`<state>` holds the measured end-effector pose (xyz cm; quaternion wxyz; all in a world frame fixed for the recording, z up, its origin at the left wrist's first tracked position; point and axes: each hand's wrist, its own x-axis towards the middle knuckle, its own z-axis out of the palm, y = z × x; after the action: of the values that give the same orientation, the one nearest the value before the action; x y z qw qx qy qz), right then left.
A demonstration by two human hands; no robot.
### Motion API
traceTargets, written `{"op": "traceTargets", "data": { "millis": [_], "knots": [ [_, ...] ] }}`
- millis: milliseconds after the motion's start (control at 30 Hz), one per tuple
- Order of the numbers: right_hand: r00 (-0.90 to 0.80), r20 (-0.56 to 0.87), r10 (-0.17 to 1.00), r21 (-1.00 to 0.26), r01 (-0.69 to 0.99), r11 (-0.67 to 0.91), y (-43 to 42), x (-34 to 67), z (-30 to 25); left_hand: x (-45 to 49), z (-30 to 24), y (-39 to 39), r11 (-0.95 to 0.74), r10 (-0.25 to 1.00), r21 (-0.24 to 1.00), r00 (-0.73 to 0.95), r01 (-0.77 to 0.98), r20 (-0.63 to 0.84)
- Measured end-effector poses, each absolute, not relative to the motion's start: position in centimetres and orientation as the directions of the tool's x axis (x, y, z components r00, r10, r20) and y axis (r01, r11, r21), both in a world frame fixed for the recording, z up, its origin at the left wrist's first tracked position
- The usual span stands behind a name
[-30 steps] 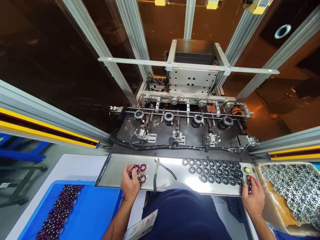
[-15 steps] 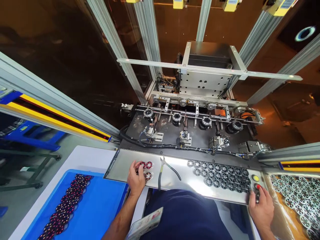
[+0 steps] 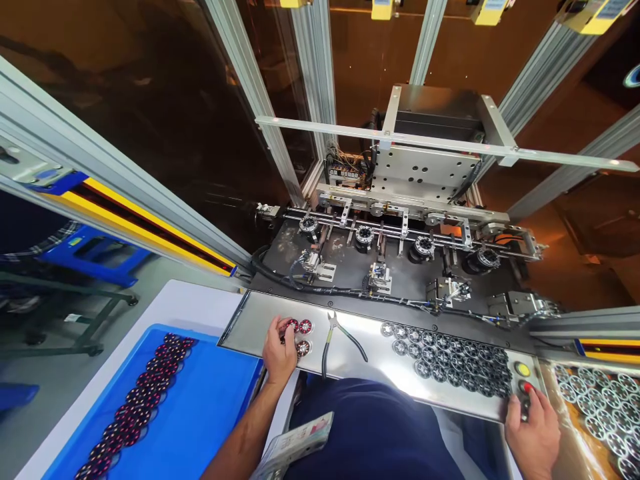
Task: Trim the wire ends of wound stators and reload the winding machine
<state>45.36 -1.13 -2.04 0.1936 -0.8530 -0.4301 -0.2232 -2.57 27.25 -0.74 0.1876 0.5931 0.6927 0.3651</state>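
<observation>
My left hand rests on the left of the steel shelf, fingers curled round a round red-and-black part that looks like a wound motor stator, mostly hidden by them. Just beside it lie more such stators. My right hand is at the shelf's right end, fingertips by a red button, thumb apart, with a dark knob between; nothing is held. Above the red one sits a yellow button. Rows of dark-grey slotted rings fill the shelf's right half.
Pliers lie with handles spread mid-shelf. Behind stands a machine with several round fixtures. At left, a blue tray bears stacked stators; at right are bare metal rings. A badge hangs at my front.
The view has shifted, so the whole scene sits slightly farther right. Both hands stay at the same spots on the shelf, and the fixtures look unchanged.
</observation>
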Motion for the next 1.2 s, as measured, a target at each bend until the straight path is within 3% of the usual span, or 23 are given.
{"op": "traceTargets", "data": {
  "millis": [1200],
  "knots": [
    [0.568,0.522,0.636,-0.159,0.797,-0.582,-0.9,44.6,-2.1,-2.3,0.4,27.6,0.035,0.964,0.712,-0.212,0.702,0.161]
  ]
}}
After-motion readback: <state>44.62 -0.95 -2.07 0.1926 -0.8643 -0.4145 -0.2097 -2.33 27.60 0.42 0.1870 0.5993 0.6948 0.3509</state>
